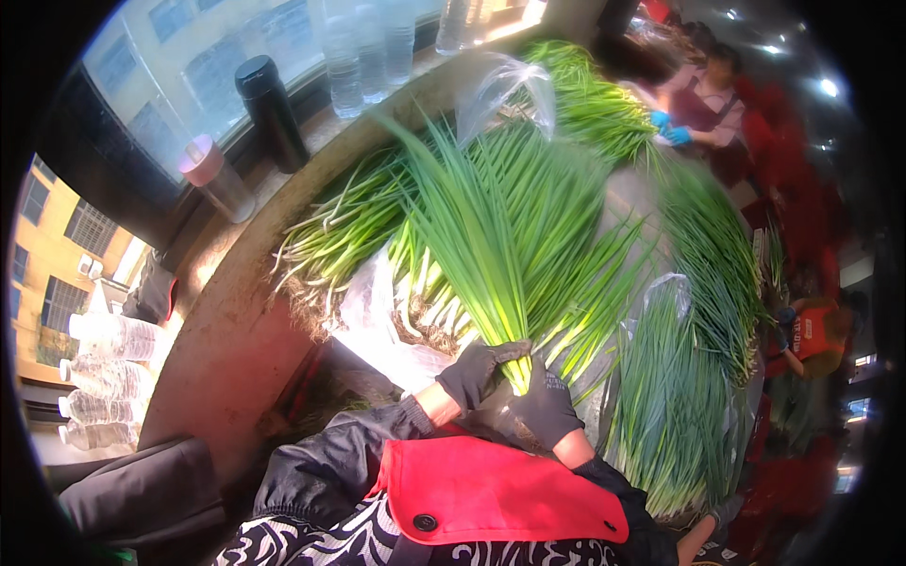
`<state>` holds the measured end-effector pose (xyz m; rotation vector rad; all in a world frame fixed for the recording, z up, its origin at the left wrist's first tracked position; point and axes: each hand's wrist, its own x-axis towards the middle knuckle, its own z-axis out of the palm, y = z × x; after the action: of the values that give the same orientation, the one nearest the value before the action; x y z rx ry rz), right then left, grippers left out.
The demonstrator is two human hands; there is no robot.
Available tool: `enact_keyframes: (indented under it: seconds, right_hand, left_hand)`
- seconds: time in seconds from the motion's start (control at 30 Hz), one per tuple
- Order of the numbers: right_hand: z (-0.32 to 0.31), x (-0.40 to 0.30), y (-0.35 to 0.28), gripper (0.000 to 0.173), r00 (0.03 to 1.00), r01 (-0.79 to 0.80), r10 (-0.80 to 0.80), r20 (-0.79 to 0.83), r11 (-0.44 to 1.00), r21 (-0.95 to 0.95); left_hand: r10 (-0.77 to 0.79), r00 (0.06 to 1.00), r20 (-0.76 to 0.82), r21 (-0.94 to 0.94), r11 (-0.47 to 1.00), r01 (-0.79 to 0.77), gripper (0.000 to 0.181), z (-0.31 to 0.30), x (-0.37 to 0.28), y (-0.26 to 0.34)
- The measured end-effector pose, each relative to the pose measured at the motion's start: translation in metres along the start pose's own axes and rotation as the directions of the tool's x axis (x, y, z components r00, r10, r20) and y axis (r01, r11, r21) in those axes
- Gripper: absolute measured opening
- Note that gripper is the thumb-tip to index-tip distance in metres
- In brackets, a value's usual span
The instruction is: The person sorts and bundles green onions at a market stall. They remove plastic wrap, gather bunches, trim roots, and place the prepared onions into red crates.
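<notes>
A fan of long allium greens (506, 290), like scallions or green garlic, stands in front of me with its leaves pointing away. My left hand (478, 375), in a dark glove, grips the pale lower stems from the left. From the right, my right hand (548, 403), gloved alike, closes around the same stem ends. Part of the stems is hidden behind the fingers. Just beyond lies a heap of rooted greens (347, 247), its white stems and brown roots towards me. Clear plastic sheeting (396, 354) lies under the nearer roots.
More greens (665, 403) are piled to the right. On the ledge stand a black flask (272, 113), a pink-lidded bottle (216, 177) and several clear plastic bottles (368, 56). A co-worker in blue gloves (669, 129) handles greens at the far end; another person (814, 332) is at right.
</notes>
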<state>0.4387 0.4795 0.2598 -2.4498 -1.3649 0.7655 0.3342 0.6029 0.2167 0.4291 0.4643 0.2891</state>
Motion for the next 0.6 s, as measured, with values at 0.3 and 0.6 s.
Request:
enact_keyframes:
  seconds: [0.3,0.6]
  right_hand:
    - [0.007,-0.003,0.004,0.078,0.993,-0.030,-0.075,0.091,0.585,0.811]
    - [-0.003,-0.031,0.042,0.073,0.934,0.223,-0.200,-0.297,0.974,0.046]
  left_hand:
    - [0.122,0.939,0.323,0.204,0.959,-0.195,0.033,-0.083,0.032,-0.065]
    - [0.289,0.896,0.336,-0.420,0.898,-0.133,0.030,-0.038,0.005,0.042]
